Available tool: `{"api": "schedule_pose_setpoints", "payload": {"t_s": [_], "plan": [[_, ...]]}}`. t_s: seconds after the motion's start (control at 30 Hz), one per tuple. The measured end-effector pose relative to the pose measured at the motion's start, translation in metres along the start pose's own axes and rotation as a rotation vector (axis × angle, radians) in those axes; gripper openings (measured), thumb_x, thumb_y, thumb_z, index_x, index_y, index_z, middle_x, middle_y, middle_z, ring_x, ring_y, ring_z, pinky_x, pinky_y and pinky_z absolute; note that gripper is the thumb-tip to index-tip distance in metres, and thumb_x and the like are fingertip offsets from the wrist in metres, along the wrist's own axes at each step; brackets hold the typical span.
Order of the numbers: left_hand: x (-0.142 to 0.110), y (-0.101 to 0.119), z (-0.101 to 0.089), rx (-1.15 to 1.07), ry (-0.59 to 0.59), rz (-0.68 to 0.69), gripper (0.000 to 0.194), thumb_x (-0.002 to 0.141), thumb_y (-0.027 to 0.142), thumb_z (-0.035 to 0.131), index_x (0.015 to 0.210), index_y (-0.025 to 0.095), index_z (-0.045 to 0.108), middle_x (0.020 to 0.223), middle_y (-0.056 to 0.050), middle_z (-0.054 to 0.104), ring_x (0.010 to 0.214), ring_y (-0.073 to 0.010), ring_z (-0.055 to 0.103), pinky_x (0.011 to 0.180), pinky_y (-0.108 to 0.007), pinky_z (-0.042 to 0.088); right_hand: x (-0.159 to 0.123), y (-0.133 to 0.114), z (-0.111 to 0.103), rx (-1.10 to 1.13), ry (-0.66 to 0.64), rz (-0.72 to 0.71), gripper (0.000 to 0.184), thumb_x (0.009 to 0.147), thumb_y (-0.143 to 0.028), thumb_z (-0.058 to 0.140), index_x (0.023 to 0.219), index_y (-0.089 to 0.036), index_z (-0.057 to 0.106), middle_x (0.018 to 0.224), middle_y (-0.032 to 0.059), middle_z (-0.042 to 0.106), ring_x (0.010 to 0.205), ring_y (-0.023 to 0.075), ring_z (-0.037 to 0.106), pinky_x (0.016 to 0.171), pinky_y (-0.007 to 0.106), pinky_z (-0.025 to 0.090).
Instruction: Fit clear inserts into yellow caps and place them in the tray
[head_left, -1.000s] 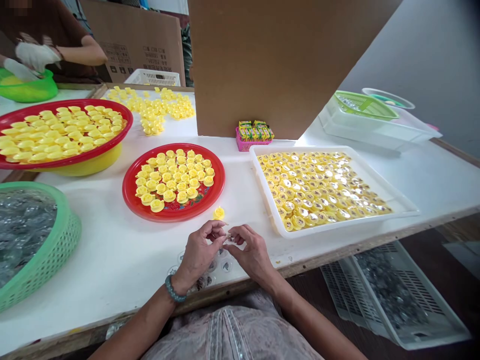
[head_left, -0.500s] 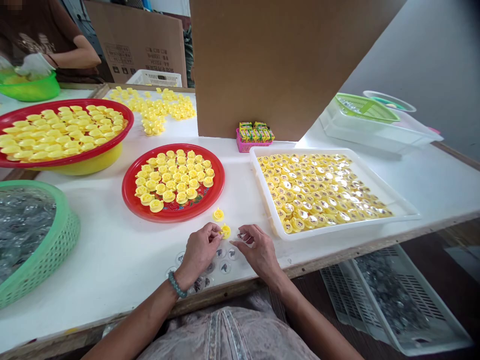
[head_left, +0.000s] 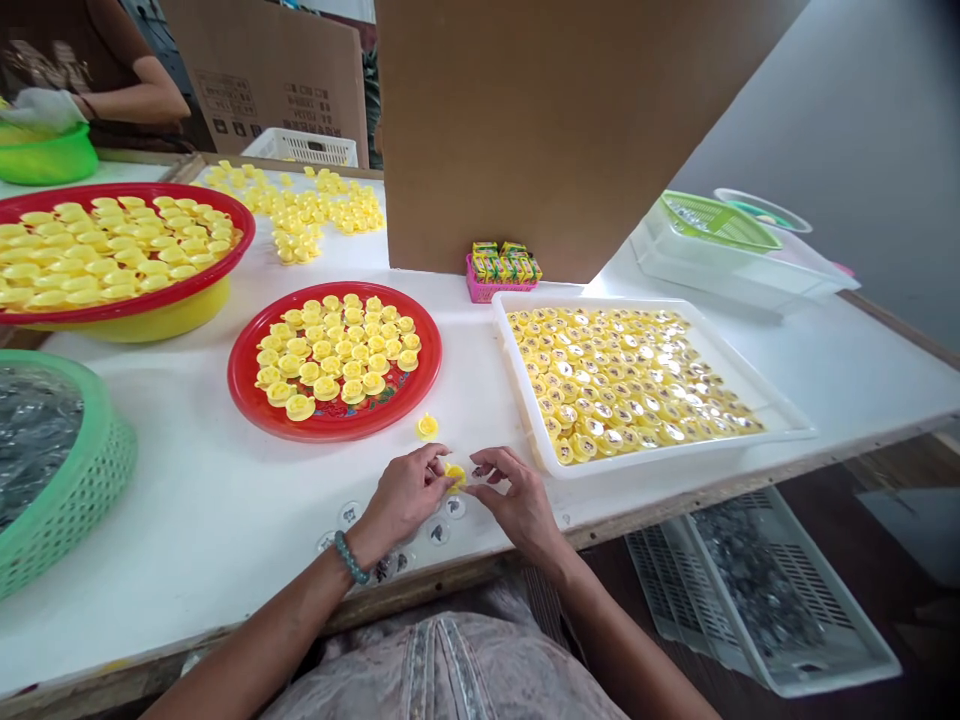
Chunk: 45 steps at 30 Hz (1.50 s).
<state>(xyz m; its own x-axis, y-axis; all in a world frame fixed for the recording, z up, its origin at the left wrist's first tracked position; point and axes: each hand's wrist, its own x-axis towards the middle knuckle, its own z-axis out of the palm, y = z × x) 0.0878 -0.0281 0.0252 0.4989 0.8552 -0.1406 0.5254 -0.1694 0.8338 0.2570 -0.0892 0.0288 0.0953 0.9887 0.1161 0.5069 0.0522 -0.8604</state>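
Note:
My left hand [head_left: 409, 500], with a beaded bracelet at its wrist, pinches a small yellow round plastic piece [head_left: 455, 474] just above the table. Close by on the right, my right hand [head_left: 519, 502] has its fingers curled, the thumb tip at the edge of that piece. A small dark-marked bit shows among its fingers, too small to make out. Another yellow piece [head_left: 427, 427] lies on the table beyond my hands. Clear discs with dark printed pictures [head_left: 439, 530] lie around and below my left hand, partly hidden by it.
A red tray [head_left: 247, 400] of yellow pieces stands left, a white tray [head_left: 551, 455] of finished-looking yellow discs right. Further off are a red basin [head_left: 244, 240], a green basket [head_left: 105, 480], a pink basket [head_left: 487, 290] and a cardboard sheet [head_left: 525, 130]. A gloved co-worker [head_left: 127, 100] works at far left.
My right hand has come closer to the yellow piece, closing the gap between the hands. The piece has tilted slightly in my left fingers. The whole view has shifted a little.

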Motion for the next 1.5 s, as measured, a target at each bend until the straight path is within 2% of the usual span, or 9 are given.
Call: {"api": "schedule_pose_setpoints", "payload": {"t_s": [0.07,0.17,0.3,0.47,0.63,0.8,1.23,1.4,1.5], "plan": [[0.0,-0.004,-0.005,0.004,-0.008,0.026,0.036,0.078,0.016,0.049,0.113,0.02,0.056,0.081,-0.003,0.063,0.068,-0.0167,0.057,0.065,-0.026,0.045,0.0,-0.001,-0.002,0.071,-0.009,-0.003,0.024,0.072,-0.018,0.067,0.095,-0.021,0.061,0.086,0.0027,0.062,0.075,0.0148,0.058,0.067,0.028,0.048],[0.004,-0.008,-0.013,0.088,-0.054,0.154,0.047,0.075,0.008,0.044,0.118,0.022,0.055,0.094,-0.006,0.062,0.079,-0.0181,0.058,0.073,-0.028,0.044,-0.001,-0.002,-0.003,0.156,-0.015,-0.004,0.025,0.072,-0.024,0.068,0.096,-0.021,0.062,0.088,0.003,0.062,0.077,0.0151,0.059,0.069,0.029,0.049],[0.009,-0.008,-0.015,0.115,-0.141,0.229,0.037,0.075,0.01,0.048,0.105,0.023,0.064,0.091,-0.006,0.064,0.083,-0.0208,0.058,0.075,-0.03,0.043,0.0,-0.002,-0.003,0.182,-0.014,0.017,0.024,0.072,-0.027,0.068,0.095,-0.021,0.062,0.085,0.0023,0.062,0.075,0.0143,0.058,0.069,0.028,0.049],[0.011,-0.01,-0.007,0.112,-0.081,0.223,0.019,0.079,0.016,0.051,0.085,0.02,0.068,0.082,-0.005,0.065,0.077,-0.0198,0.058,0.07,-0.028,0.042,0.003,-0.001,-0.007,-0.07,-0.019,0.036,0.021,0.071,-0.022,0.07,0.091,-0.021,0.063,0.08,0.0008,0.062,0.069,0.0139,0.056,0.064,0.026,0.047],[0.01,-0.011,-0.001,0.107,-0.039,0.221,0.017,0.08,0.015,0.051,0.084,0.019,0.066,0.083,-0.005,0.065,0.078,-0.0194,0.058,0.071,-0.028,0.041,0.011,0.0,-0.007,-0.361,-0.154,-0.021,0.028,0.069,-0.014,0.068,0.096,-0.022,0.063,0.088,0.0024,0.063,0.076,0.0157,0.059,0.064,0.026,0.046],[0.009,-0.011,0.002,0.084,-0.02,0.211,0.017,0.078,0.012,0.05,0.08,0.019,0.066,0.08,-0.004,0.066,0.075,-0.0187,0.058,0.069,-0.028,0.04,0.015,-0.004,-0.001,-0.507,-0.232,-0.086,0.029,0.069,-0.01,0.069,0.095,-0.021,0.064,0.088,0.0032,0.063,0.071,0.0158,0.059,0.063,0.026,0.044],[0.019,-0.024,0.009,-0.074,0.034,0.154,0.021,0.073,0.012,0.051,0.083,0.02,0.067,0.079,-0.001,0.067,0.072,-0.0163,0.059,0.068,-0.025,0.041,0.03,0.0,0.005,-0.534,-0.277,-0.097,0.025,0.071,-0.008,0.066,0.091,-0.021,0.067,0.088,0.0026,0.066,0.075,0.0149,0.061,0.064,0.022,0.041],[0.018,-0.021,0.007,-0.117,0.023,0.128,0.021,0.072,0.012,0.051,0.082,0.02,0.067,0.078,-0.001,0.067,0.071,-0.016,0.059,0.067,-0.025,0.041,0.031,0.004,0.007,-0.457,-0.224,-0.029,0.028,0.069,-0.008,0.067,0.093,-0.022,0.07,0.087,0.0028,0.068,0.071,0.0143,0.062,0.061,0.022,0.042],[0.017,-0.016,0.006,-0.188,0.005,0.044,0.017,0.072,0.017,0.052,0.081,0.019,0.067,0.072,-0.001,0.066,0.065,-0.0158,0.058,0.06,-0.024,0.041,0.031,0.004,0.008,-0.436,-0.195,0.001,0.029,0.068,-0.007,0.067,0.092,-0.023,0.071,0.086,0.0026,0.069,0.07,0.0147,0.063,0.061,0.022,0.043]]}}
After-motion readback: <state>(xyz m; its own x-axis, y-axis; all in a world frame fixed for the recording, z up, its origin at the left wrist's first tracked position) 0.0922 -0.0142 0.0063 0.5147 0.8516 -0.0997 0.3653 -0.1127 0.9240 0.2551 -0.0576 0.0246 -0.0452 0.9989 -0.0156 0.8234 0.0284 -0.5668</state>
